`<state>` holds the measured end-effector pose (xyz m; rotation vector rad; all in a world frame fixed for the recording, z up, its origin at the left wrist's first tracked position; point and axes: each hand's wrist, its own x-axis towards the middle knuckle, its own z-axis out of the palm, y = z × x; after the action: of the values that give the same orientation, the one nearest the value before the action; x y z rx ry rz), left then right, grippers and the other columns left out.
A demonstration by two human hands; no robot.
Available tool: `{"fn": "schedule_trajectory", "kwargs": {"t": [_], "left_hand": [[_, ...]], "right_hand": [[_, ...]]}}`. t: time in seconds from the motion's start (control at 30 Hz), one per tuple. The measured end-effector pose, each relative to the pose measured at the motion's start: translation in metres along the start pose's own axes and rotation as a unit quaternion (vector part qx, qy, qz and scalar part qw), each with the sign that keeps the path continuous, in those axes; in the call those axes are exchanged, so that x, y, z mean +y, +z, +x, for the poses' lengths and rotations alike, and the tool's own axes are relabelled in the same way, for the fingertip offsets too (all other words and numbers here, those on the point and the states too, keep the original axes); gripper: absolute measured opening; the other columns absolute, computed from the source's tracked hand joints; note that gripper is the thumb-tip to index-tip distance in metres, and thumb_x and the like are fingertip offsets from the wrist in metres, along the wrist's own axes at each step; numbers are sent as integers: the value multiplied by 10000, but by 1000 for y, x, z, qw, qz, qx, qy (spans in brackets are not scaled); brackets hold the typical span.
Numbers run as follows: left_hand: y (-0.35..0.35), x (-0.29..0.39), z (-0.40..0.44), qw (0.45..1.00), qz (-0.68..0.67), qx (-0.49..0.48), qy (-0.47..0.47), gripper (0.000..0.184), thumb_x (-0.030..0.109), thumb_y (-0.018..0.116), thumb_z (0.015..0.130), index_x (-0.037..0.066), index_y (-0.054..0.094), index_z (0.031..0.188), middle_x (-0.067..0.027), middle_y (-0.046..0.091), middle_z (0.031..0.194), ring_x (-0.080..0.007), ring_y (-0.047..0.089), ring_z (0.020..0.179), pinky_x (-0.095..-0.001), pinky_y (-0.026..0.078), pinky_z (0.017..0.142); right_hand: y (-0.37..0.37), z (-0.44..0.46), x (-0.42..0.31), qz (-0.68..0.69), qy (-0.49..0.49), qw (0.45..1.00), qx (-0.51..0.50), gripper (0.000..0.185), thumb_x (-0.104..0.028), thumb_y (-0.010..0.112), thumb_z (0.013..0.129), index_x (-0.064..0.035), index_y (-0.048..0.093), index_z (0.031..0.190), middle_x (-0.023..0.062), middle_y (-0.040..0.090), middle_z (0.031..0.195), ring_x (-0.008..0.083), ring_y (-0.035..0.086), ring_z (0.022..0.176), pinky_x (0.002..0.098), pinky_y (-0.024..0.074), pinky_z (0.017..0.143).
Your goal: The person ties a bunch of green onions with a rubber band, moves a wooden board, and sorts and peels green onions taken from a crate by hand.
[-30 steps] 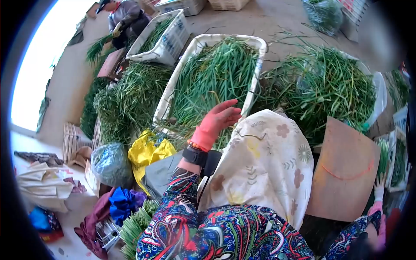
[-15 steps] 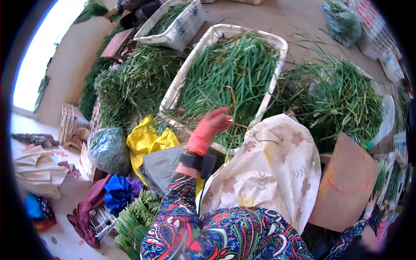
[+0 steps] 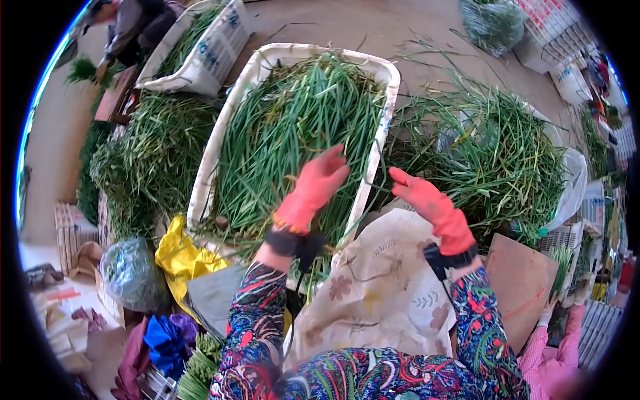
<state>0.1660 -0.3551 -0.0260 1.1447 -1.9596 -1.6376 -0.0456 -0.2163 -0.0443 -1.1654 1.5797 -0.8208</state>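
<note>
A white plastic crate [image 3: 202, 179] full of long green chive-like leaves [image 3: 300, 127] stands in front of me. My left hand [image 3: 315, 190], in a pink-orange rubber glove, is over the crate's right half. Its fingers are loosely bent and apart, with nothing visible in them. My right hand [image 3: 437, 210], gloved alike, hovers just outside the crate's right rim. Its fingers stretch toward the crate, and I see nothing held; a thin green leaf passes close to the fingertips. A pale flowered cloth [image 3: 373, 287] covers my lap.
A loose heap of greens [image 3: 493, 160] lies right of the crate, another pile [image 3: 153, 153] left. A brown board [image 3: 517, 290] leans near my right arm. Yellow plastic [image 3: 187, 257] and tied green bundles [image 3: 200, 373] lie to the left. One person [image 3: 137, 27] crouches at the far left; pink sleeves show at lower right.
My right arm has come up from the lower right, bringing the right hand to the crate's side. My left hand stays over the crate. The view has turned to the right.
</note>
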Motion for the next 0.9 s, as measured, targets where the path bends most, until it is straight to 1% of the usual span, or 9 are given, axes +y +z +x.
{"fn": "schedule_trajectory", "kwargs": {"t": [0.13,0.17,0.2,0.5,0.63,0.73,0.77,0.83,0.9], "left_hand": [[35,-15,79,922,379,45,62,824,271,616,707,13,178,1356,-243,415,1255,-349,438,1134,-361,377,930],[43,-13,92,906,423,-16,-8,955,324,640,704,81,18,1388,-213,256,1374,-300,320,1243,-346,302,1005],[51,-20,102,877,481,-13,8,992,339,650,692,88,-13,1387,-224,256,1369,-314,311,1246,-345,299,1008],[81,-51,149,856,508,53,-82,991,199,631,683,127,-58,1392,-315,187,1339,-430,214,1247,-425,227,1024],[76,-51,163,783,617,82,-21,928,96,581,692,132,-21,1398,-180,539,917,-286,575,752,-358,494,654],[68,-39,165,833,545,56,-80,876,71,558,716,189,24,1401,-147,570,859,-287,585,745,-377,493,650],[63,-36,168,861,489,48,-129,965,52,561,690,268,-74,1385,-180,584,989,-310,590,902,-401,472,777],[56,-25,161,896,414,73,-141,965,29,563,677,255,-49,1389,-169,598,1010,-342,589,883,-377,468,782],[44,-38,153,949,285,114,-78,1000,-9,609,657,251,-14,1394,-160,554,1138,-296,572,984,-325,454,824]], "right_hand": [[-3,54,52,315,-13,942,115,494,-218,490,870,56,371,1263,151,441,1271,209,469,1129,292,346,967],[-6,59,58,353,-18,927,125,485,-213,485,874,61,376,1258,152,445,1266,219,475,1123,301,348,968],[-7,65,64,393,-23,909,136,476,-209,481,877,65,380,1253,154,448,1260,228,482,1117,310,349,969],[-13,71,66,243,20,967,76,340,-166,491,866,-19,515,1172,92,591,1101,159,563,997,250,414,859],[-6,65,88,84,-24,992,94,304,-225,476,860,-122,555,1135,87,608,1034,247,578,921,273,445,783],[-16,57,89,6,18,988,152,315,-259,483,855,-133,556,1134,94,613,1012,253,579,902,279,445,770],[-19,55,90,20,27,988,153,328,-271,483,857,-116,555,1136,94,615,1018,242,582,911,274,444,776],[-22,55,90,50,43,986,150,358,-296,482,860,-82,553,1138,94,618,1029,219,589,927,264,444,790],[-22,58,87,252,16,961,111,411,-310,487,862,-47,518,1175,97,589,1095,202,566,991,266,414,854]]}}
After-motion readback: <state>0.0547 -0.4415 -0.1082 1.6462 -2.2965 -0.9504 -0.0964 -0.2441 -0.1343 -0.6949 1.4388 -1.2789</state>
